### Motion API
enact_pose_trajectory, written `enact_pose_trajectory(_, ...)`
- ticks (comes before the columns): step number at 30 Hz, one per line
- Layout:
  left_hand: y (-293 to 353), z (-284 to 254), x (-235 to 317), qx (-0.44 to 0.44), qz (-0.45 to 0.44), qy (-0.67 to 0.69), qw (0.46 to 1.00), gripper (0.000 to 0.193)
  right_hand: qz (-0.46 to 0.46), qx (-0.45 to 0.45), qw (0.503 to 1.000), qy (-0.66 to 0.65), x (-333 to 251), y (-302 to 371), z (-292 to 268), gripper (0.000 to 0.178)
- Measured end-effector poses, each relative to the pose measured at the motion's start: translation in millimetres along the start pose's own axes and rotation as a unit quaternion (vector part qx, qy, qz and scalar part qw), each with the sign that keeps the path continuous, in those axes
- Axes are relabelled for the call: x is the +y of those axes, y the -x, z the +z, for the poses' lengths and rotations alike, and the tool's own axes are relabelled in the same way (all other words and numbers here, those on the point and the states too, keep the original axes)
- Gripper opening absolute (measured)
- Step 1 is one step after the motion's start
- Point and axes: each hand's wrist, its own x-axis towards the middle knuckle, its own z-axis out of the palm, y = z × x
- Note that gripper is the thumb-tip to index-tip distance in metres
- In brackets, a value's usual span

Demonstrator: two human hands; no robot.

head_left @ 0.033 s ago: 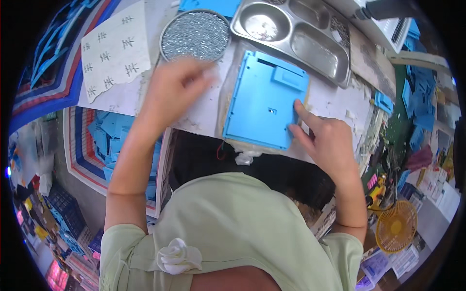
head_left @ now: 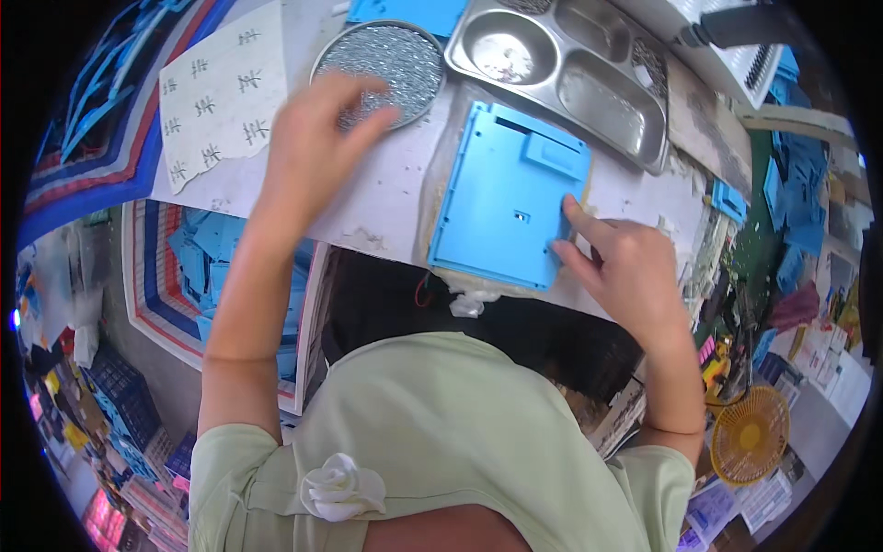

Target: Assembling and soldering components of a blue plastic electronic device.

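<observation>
Two hands, left [head_left: 313, 138] over screw dish [head_left: 386, 55], right [head_left: 625, 267] steadying blue panel [head_left: 510, 198]

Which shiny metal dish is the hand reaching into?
The round dish of small screws, under the left hand; the other is a compartment tray.

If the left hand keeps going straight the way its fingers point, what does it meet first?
The left hand points up and right at the round tin of small metal parts. Its fingertips already seem over the tin's near rim, so likely the parts themselves, though height above them is unclear.
</observation>
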Motion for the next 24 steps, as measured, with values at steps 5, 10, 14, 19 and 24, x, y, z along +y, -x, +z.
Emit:
enact_pose_trajectory(5, -15, -1, -42, -0.034, 0.010, -0.229, 0.973, 0.012, -0.161, -0.036, 0.985, 0.041, -2, -67, -43, 0.015)
enact_pose_trajectory(10, -24, 10, -42, 0.010, 0.049, -0.179, 0.983, 0.011, -0.255, 0.130, 0.955, 0.083, -30, -198, 28, 0.013)
enact_pose_trajectory(14, -25, 3, -44, 0.041, 0.015, -0.152, 0.987, 0.018, -0.228, 0.007, 0.963, 0.141, -53, -231, 38, 0.013)
enact_pose_trajectory(19, -22, 9, -26, 0.031, -0.008, -0.089, 0.996, 0.023, -0.283, 0.147, 0.934, 0.163, -38, -240, 47, 0.028)
enact_pose_trajectory(24, -12, 43, 15, 0.011, 0.081, 0.086, 0.993, 0.019, -0.215, 0.195, 0.955, -0.054, -12, -189, 18, 0.010)
